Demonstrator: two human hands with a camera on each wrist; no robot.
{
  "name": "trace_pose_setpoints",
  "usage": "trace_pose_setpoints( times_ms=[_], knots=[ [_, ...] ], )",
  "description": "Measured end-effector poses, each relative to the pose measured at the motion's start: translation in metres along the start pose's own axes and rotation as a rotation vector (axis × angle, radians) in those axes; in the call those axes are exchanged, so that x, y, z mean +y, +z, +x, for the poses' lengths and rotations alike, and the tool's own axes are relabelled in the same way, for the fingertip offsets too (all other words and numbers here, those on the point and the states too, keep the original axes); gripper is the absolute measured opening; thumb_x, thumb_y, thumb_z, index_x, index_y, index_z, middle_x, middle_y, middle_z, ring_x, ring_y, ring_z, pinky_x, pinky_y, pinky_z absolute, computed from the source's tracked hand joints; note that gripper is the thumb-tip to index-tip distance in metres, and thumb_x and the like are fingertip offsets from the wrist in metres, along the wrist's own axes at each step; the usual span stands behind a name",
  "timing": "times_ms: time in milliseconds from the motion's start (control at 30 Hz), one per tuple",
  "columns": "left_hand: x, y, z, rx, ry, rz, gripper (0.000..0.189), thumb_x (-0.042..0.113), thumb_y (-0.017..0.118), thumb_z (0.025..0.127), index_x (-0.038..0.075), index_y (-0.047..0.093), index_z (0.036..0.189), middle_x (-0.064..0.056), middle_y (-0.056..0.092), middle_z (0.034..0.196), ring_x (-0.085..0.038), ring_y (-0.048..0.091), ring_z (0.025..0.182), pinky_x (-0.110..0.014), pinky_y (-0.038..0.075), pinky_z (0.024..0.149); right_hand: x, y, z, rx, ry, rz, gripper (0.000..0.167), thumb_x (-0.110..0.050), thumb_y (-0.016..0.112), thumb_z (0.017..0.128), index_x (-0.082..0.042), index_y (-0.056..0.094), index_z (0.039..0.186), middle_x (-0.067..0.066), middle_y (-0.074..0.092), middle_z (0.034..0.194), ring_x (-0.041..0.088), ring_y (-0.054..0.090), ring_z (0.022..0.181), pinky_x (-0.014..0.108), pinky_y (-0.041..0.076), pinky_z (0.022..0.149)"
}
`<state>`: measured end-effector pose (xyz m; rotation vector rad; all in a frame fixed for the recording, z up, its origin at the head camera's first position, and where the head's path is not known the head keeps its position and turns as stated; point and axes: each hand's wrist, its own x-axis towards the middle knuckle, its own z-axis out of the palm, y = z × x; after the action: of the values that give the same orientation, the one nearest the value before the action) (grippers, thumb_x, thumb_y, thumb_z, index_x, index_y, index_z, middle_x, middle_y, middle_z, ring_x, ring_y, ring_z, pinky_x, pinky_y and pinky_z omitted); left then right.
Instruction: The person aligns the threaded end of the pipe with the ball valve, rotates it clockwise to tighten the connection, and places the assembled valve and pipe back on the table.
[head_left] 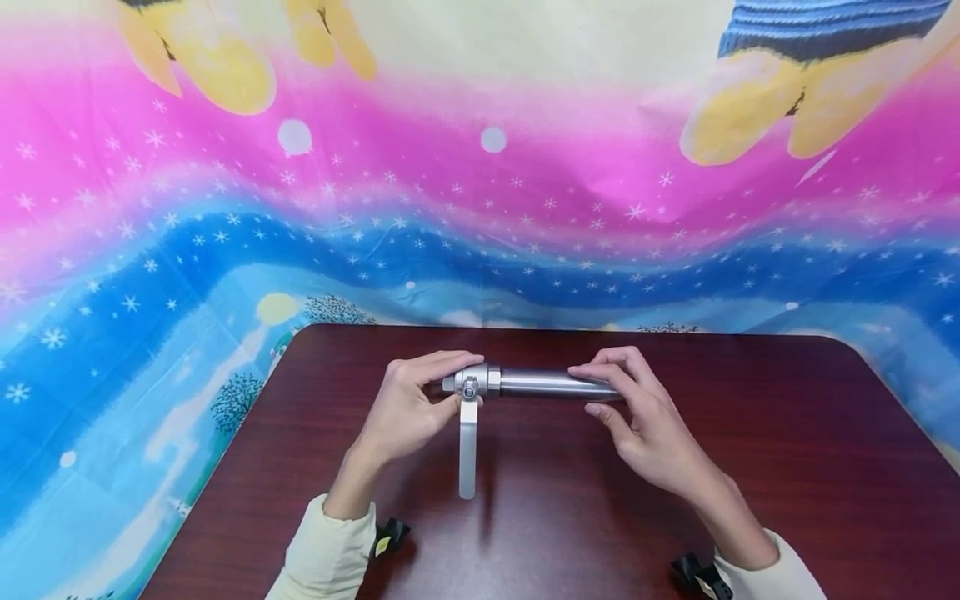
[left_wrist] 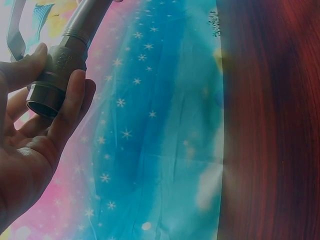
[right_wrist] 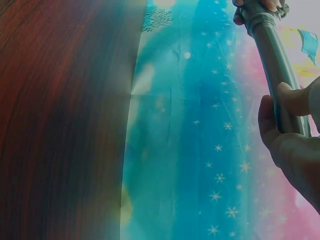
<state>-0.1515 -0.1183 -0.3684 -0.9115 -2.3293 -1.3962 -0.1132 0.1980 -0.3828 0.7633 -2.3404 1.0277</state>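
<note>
From my distant station I see pale sleeves (head_left: 330, 546) nearest, then the handle (head_left: 467, 450) jutting back between the wrists. The hands are apart: the left hand (head_left: 408, 408) grips the valve (head_left: 471, 378), the right hand (head_left: 651, 425) pinches the pipe (head_left: 540, 382) joined to it, above the table (head_left: 555, 525). Patterned cloth (head_left: 487, 217) rises beyond both hands.

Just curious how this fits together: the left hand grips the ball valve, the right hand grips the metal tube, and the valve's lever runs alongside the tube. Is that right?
Not quite: the lever sticks out crosswise to the metal tube, as the head view shows. The rest is right.
</note>
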Motion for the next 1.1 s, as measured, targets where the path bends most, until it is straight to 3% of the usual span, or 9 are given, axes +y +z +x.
trace_pose_setpoints(
  times_ms=[533, 833, 1100],
  knots=[
    [0.0007, -0.0008, -0.0014, -0.003, -0.017, 0.014, 0.051, -0.013, 0.075, 0.081, 0.007, 0.079, 0.128, -0.01, 0.079, 0.127, -0.022, 0.076, 0.111, -0.021, 0.06, 0.079, 0.0017, 0.0001, -0.0004, 0.004, -0.007, 0.011, 0.056, 0.012, 0.08, 0.084, -0.016, 0.074, 0.132, -0.001, 0.061, 0.125, 0.005, 0.054, 0.104, 0.015, 0.042, 0.081],
    [0.0001, -0.0007, -0.0013, 0.002, -0.012, 0.029, 0.053, -0.013, 0.075, 0.08, 0.009, 0.079, 0.128, -0.009, 0.079, 0.127, -0.022, 0.076, 0.115, -0.021, 0.06, 0.087, 0.0023, -0.0001, -0.0002, -0.006, -0.011, 0.005, 0.057, 0.01, 0.078, 0.088, -0.018, 0.073, 0.137, 0.0, 0.063, 0.126, 0.004, 0.056, 0.103, 0.016, 0.041, 0.083],
    [-0.0005, -0.0001, -0.0006, 0.006, 0.008, 0.018, 0.053, -0.014, 0.074, 0.079, 0.008, 0.08, 0.127, -0.009, 0.08, 0.125, -0.021, 0.076, 0.112, -0.02, 0.06, 0.084, 0.0047, -0.0009, -0.001, -0.035, -0.008, 0.041, 0.055, 0.01, 0.074, 0.091, -0.014, 0.071, 0.141, 0.001, 0.064, 0.127, 0.006, 0.064, 0.086, 0.014, 0.047, 0.078]
  ],
)
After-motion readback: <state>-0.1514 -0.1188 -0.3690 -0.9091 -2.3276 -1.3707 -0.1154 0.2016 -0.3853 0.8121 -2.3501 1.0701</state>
